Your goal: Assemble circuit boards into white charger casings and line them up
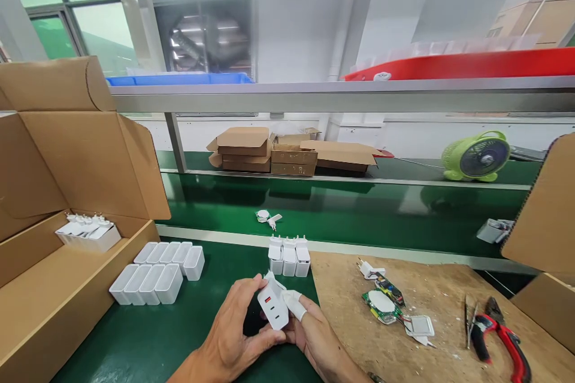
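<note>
Between my two hands is a white charger [275, 312], its face with several port slots, one of them red inside, turned up toward me. My left hand [233, 326] grips it from the left, thumb along the lower edge and fingers at the top. White finger covers show on my right hand [312, 332], whose fingers close on the charger's right side. Just beyond them stand several white charger housings [290, 257] with plugs on top. To the right, an opened charger's green circuit board [381, 306] lies on a brown board [341, 311].
Several empty white housings [153, 283] stand at left, beside an open cardboard box [135, 245] holding chargers [90, 232]. Red-handled pliers [505, 341] and tweezers [469, 323] lie at right. Loose circuit parts [264, 215] rest on the green belt [359, 221]. A green fan [477, 157] stands behind.
</note>
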Available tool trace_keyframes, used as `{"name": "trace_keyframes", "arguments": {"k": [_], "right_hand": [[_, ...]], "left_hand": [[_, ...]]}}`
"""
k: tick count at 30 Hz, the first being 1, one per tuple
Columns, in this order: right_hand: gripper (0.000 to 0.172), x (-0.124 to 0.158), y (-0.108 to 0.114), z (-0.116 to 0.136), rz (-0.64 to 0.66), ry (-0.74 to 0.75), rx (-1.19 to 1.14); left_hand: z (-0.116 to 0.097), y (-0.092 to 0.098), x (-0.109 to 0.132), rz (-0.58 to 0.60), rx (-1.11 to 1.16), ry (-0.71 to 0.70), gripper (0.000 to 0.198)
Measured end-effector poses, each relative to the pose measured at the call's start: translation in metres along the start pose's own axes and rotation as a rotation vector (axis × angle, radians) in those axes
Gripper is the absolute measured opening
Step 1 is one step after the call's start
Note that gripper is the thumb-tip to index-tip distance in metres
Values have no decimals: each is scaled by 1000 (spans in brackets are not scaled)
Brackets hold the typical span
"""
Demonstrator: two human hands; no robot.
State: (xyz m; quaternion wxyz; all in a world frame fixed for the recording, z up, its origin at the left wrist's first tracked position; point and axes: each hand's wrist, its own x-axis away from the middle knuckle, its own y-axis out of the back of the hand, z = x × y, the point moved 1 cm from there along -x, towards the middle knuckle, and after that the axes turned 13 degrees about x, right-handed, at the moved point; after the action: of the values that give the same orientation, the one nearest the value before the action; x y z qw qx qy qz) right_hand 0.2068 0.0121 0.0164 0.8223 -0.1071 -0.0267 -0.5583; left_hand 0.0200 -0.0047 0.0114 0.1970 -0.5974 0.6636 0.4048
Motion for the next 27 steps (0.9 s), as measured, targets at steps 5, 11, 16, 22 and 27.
{"name": "trace_keyframes", "arguments": {"k": [5, 11, 16, 22, 27], "right_hand": [[66, 0, 3, -5, -1, -3, 25], [66, -5, 9, -8, -147, 169, 178], [51, 1, 8, -10, -285, 267, 465], [35, 17, 10, -1, -296, 306, 971], [46, 18, 10, 1, -272, 242, 922]], "left_hand": [[0, 1, -1, -3, -25, -13, 75], [6, 2, 8, 64, -39, 134, 84], [16, 0, 13, 133, 47, 423, 94], [17, -1, 9, 144, 77, 606, 80], [23, 0, 8, 255, 16, 646, 63]]}}
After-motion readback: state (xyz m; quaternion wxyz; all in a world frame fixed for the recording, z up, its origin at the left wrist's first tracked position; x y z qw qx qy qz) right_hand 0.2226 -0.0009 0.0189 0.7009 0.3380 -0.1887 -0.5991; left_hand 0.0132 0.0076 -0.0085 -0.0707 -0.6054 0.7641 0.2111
